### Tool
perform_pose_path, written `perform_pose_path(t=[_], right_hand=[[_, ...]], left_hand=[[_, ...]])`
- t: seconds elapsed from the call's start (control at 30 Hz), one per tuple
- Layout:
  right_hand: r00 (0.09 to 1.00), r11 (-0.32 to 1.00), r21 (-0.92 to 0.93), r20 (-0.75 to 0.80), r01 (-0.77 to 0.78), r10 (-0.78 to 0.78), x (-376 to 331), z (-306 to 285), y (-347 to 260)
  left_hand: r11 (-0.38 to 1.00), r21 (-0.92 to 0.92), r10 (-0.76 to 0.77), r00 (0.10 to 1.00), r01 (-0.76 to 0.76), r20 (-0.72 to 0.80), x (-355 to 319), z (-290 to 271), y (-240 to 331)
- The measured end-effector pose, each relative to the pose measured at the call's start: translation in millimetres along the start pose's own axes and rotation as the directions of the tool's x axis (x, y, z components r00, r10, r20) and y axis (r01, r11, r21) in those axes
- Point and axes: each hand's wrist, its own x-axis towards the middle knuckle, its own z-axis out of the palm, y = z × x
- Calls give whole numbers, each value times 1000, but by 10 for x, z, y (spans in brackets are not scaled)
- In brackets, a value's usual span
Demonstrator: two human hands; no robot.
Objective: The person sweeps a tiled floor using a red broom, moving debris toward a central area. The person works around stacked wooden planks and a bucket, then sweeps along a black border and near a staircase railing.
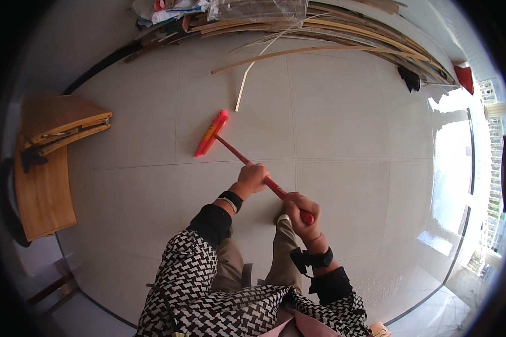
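A red broom (234, 150) slants across the middle of the view, its pink-bristled head down at the tiled floor and its handle running back toward me. Lower on the handle, my left hand (253, 178) is wrapped round it. Near the rounded top end, my right hand (302, 214) grips the same handle, with the tip poking out past the fingers. Whether the bristles press on the floor is hard to tell from above. A thin pale strip (243, 85) lies just beyond the broom head.
Long wooden strips (343, 35) are piled along the far wall, with clear plastic (258, 10) on top. At left stands a wooden piece of furniture (45, 191). A dark object (409, 79) sits at the far right. Bright light falls through an opening at right.
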Motion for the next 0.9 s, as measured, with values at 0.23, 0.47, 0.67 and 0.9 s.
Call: perform_pose_path(t=[0.23, 0.47, 0.67, 0.9], right_hand=[[999, 815, -579, -34, 4, -29, -586, -1912, -973], [954, 779, -613, -134, 133, -269, -394, -2302, -1643], [938, 892, -372, -125, 258, -323, 52, -1964, -1073], [923, 939, -82, -174, 334, -344, 1827, -857, -265]], left_hand=[[550, -679, 604, 793, -486, -78, 1027, 770, 3398], [407, -733, 639, 743, -545, -198, 1242, -84, 4260], [771, -290, 551, 823, -566, -142, 1705, -412, 2710], [908, 43, 406, 901, -417, 155, 2624, -1233, 435]])
